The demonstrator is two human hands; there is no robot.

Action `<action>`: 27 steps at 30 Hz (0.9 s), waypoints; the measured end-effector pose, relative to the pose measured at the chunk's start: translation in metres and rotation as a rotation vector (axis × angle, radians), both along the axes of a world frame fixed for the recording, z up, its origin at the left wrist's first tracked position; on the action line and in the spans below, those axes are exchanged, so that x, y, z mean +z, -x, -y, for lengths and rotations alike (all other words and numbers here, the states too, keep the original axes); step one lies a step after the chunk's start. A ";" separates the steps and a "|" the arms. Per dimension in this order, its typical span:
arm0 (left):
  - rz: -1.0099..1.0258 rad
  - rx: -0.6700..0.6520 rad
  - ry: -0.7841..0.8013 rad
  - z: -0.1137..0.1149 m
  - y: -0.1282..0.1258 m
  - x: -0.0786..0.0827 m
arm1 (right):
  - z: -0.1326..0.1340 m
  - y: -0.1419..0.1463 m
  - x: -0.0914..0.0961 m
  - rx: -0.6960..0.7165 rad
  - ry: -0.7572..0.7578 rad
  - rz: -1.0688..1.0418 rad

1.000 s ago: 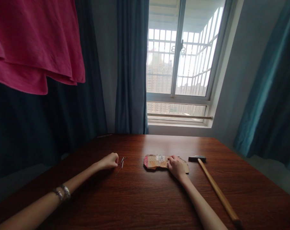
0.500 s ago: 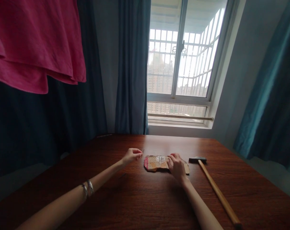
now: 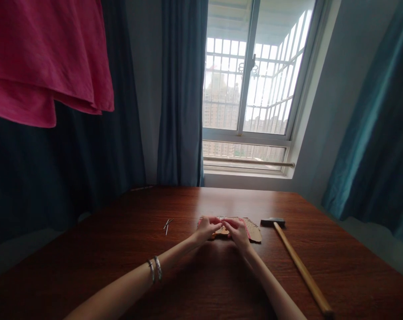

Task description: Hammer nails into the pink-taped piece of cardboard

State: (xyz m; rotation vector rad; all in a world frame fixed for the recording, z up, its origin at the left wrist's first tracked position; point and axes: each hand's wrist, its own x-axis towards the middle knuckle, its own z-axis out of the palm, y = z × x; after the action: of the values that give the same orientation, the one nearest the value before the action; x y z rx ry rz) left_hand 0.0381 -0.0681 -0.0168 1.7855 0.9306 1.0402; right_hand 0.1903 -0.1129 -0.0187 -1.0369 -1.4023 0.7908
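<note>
A flat piece of patterned cardboard (image 3: 251,229) lies on the wooden table (image 3: 201,271), with thin nails standing in it. My left hand (image 3: 206,227) rests on its left part, fingers pinched together over a nail I can barely make out. My right hand (image 3: 236,231) presses on the cardboard's middle with its fingers bent, touching the left hand's fingertips. A few loose nails (image 3: 167,225) lie on the table to the left of both hands. A hammer (image 3: 296,262) with a long wooden handle lies to the right of the cardboard, its dark head near the cardboard's right end.
A window (image 3: 251,84) with bars stands behind the table, with blue curtains (image 3: 179,93) on each side. A pink cloth (image 3: 44,58) hangs at the upper left. The table's right edge runs close past the hammer.
My left hand left the loose nails, carried one rightward, and now meets my right hand over the cardboard. My right hand stayed on the cardboard.
</note>
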 end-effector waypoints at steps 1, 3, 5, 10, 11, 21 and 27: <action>-0.007 -0.003 -0.013 0.000 0.000 0.000 | -0.001 -0.001 0.000 -0.008 -0.012 0.001; 0.003 -0.004 -0.028 -0.002 0.001 0.001 | -0.004 -0.003 -0.001 -0.032 -0.036 0.000; 0.090 0.026 -0.003 -0.007 0.003 0.004 | -0.008 -0.007 -0.002 -0.084 -0.041 -0.018; 0.584 0.211 0.241 -0.034 0.007 0.011 | -0.016 -0.020 -0.005 -0.216 -0.020 -0.004; 0.635 0.208 0.294 -0.039 0.006 0.011 | -0.017 -0.022 -0.006 -0.227 -0.024 0.023; 0.475 0.020 0.217 -0.044 -0.016 -0.004 | -0.027 -0.029 -0.018 -0.274 -0.050 0.221; 0.270 -0.002 0.111 -0.041 -0.019 -0.001 | -0.039 -0.027 -0.022 -0.294 -0.038 0.238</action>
State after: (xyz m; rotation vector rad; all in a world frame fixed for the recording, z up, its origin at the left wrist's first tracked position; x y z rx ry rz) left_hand 0.0572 -0.0268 -0.0180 1.5103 0.8024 1.1711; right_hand 0.2171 -0.0736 -0.0409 -1.3044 -1.4135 0.4350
